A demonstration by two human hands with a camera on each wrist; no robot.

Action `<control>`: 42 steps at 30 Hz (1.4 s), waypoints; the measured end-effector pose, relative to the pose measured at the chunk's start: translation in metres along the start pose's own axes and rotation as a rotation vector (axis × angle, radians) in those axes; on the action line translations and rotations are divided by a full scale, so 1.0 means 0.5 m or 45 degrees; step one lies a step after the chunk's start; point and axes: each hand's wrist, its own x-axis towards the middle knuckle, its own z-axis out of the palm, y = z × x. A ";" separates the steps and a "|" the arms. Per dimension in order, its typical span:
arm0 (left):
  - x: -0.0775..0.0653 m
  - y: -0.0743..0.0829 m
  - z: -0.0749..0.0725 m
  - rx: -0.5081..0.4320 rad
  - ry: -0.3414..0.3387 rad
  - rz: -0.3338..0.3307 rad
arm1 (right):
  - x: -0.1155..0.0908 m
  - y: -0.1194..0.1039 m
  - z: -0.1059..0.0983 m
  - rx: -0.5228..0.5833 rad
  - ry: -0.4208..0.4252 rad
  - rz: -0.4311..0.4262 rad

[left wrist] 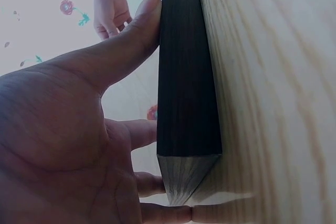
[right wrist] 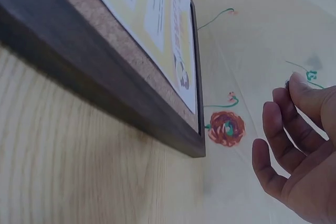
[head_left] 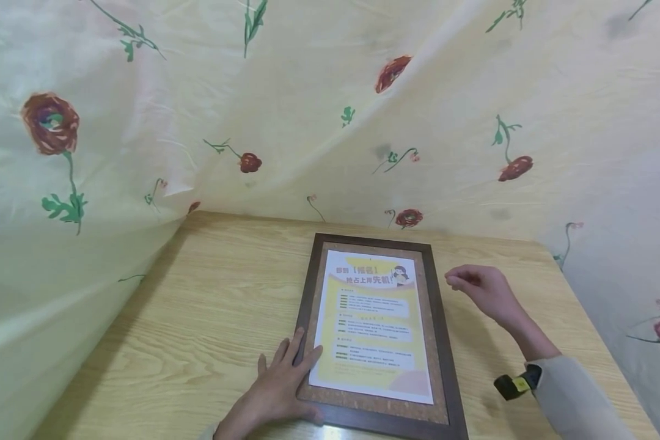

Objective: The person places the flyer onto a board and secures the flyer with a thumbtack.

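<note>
A framed cork board (head_left: 440,366) with a dark brown frame lies flat on the wooden table. On the cork rests a yellow and white printed poster (head_left: 374,373), a tiny dark dot at its top middle. My left hand (head_left: 275,385) is spread over the board's lower left corner; its thumb touches the bottom edge in the left wrist view. To the right of the board, my right hand (head_left: 486,293) is raised, apart from it. Its thumb and index finger pinch a small metallic tack-like piece (right wrist: 287,84), mostly hidden by the fingertips. The other fingers curl loosely.
A wood-grain table (head_left: 214,287) supports the board. Cream cloth (head_left: 308,110) with red flowers hangs behind the table and along both sides. A black strap device (head_left: 514,385) is on the right wrist, below a light sleeve (head_left: 577,391).
</note>
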 end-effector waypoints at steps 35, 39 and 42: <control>-0.002 0.005 -0.007 -0.018 0.010 0.004 | 0.123 -0.032 0.053 0.101 -0.093 0.061; -0.002 0.004 -0.006 -0.021 0.014 0.009 | 0.137 -0.032 0.063 0.129 -0.109 0.070; -0.002 0.003 -0.004 -0.024 0.014 0.009 | 0.147 -0.033 0.073 0.134 -0.109 0.085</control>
